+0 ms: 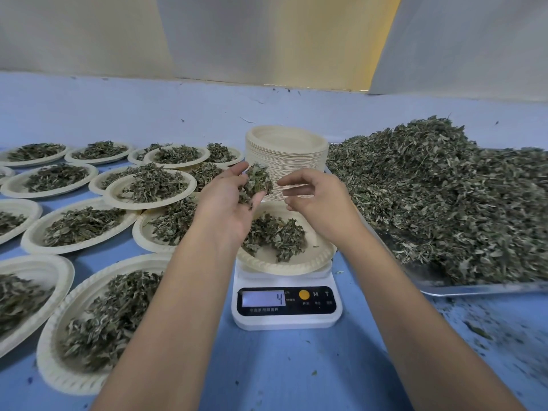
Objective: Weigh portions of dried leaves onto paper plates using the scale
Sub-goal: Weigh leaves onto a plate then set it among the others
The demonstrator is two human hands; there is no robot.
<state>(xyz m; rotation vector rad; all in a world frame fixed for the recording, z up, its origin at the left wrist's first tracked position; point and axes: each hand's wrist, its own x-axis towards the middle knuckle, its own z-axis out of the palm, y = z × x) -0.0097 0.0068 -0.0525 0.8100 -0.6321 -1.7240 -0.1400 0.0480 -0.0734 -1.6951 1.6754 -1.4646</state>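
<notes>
Centrally, left hand (225,203) cups leaves (256,182) above plate (284,266) overhanging scale (286,320).

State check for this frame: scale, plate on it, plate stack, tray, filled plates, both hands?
scale: on, display reads 4
plate on scale: partly filled with leaves
left hand: palm up, holds clump of leaves above that plate
right hand: fingers loosely curled, nothing seen in them
plate stack: upright, top plate empty
tray: heaped with loose leaves
filled plates: laid out at left, some overlapping
</notes>
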